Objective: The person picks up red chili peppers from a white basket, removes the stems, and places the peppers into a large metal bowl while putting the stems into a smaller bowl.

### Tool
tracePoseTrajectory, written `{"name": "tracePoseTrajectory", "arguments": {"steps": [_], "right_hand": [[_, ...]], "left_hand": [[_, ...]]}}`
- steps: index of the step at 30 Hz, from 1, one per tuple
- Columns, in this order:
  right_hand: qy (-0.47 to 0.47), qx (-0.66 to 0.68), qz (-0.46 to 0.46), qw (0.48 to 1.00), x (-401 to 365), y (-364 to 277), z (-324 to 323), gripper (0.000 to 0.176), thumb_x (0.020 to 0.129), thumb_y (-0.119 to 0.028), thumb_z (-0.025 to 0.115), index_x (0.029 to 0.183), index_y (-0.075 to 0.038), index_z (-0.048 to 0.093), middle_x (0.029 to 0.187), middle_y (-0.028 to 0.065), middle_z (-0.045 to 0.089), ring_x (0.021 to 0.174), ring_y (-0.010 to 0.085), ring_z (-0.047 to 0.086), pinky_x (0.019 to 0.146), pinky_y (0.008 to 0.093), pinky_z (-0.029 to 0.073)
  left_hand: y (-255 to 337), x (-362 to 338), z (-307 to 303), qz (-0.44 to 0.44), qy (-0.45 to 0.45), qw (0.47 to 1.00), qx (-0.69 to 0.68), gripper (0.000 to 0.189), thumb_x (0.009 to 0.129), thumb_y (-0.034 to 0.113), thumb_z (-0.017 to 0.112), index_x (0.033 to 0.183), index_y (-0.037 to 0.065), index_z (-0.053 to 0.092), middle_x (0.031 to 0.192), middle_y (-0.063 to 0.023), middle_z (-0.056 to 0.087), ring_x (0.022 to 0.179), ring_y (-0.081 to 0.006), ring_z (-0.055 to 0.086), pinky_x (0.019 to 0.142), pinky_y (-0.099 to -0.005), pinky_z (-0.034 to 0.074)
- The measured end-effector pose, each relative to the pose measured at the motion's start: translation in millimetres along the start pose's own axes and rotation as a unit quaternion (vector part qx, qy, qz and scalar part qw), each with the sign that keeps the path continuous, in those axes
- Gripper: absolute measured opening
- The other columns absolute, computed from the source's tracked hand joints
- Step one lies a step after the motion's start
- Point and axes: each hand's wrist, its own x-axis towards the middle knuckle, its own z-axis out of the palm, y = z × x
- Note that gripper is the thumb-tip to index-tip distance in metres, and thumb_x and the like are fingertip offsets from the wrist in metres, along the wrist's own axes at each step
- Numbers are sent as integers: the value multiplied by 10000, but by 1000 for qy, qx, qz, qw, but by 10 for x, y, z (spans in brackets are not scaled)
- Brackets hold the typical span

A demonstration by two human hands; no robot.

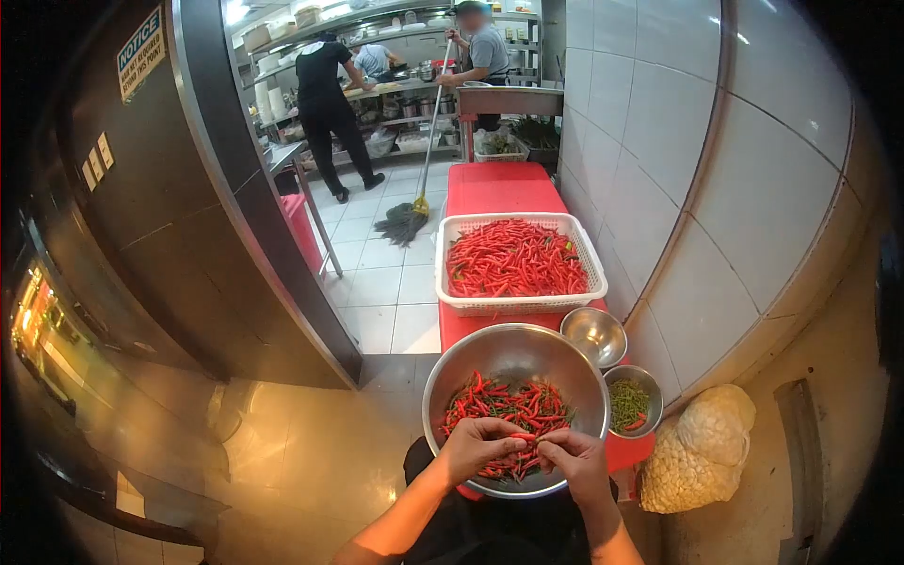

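A large steel bowl [513, 344] holds red chilies [499, 400], many with green stems. Over its near part, my left hand [480, 447] pinches a red chili [524, 437] between thumb and fingers. My right hand [573, 459] is closed at the chili's other end, where the stem is too small to make out, and the fingertips of both hands nearly meet. Beyond the bowl, a white basket [521, 306] is full of red chilies. To the right, a small steel bowl [635, 375] contains green stems and a little red.
Another small bowl [595, 336] stands beside the large one on the red surface [499, 188]. At the right lies a filled plastic bag [702, 452]. Tiled wall runs along the right. Several people are in the kitchen behind, one holding a mop [405, 221].
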Motion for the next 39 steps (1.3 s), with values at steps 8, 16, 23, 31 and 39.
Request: {"name": "tracePoseTrajectory", "arguments": {"steps": [8,16,23,31,39], "right_hand": [[106,-247,-178,947,51,151,80,98,835,7,707,928,39,707,863,106,690,723,162,679,649,297,553],[192,-335,-312,868,138,291,155,122,832,13,699,950,10,669,873,152,671,747,288,683,651,355,557],[116,89,-20,989,53,146,59,103,919,-11,653,971,68,691,796,45,669,661,119,636,609,277,524],[319,-408,-215,828,473,108,-1089,158,936,-72,620,1004,48,696,912,165,674,794,304,660,721,367,520],[315,-539,-219,750,619,377,-1524,179,932,-59,588,1050,39,681,1052,188,650,983,389,635,842,454,509]], "left_hand": [[-2,-32,291,180,124,956,196,211,874,61,761,1067,-21,741,938,-94,746,828,-112,688,753,-254,558],[-212,23,587,168,231,952,112,197,891,44,739,1074,-28,744,986,-94,758,849,-117,702,784,-243,564],[-287,108,323,-28,110,969,-218,240,974,131,661,1153,-27,685,1001,-102,739,796,-131,703,744,-248,588],[-394,222,43,-55,153,944,-288,265,1017,127,583,1228,-28,617,1053,-111,701,885,-160,686,786,-264,586],[-298,1452,-225,-10,91,968,-234,276,1034,90,453,1229,-46,593,1119,-142,679,983,-221,681,873,-321,578]]}}
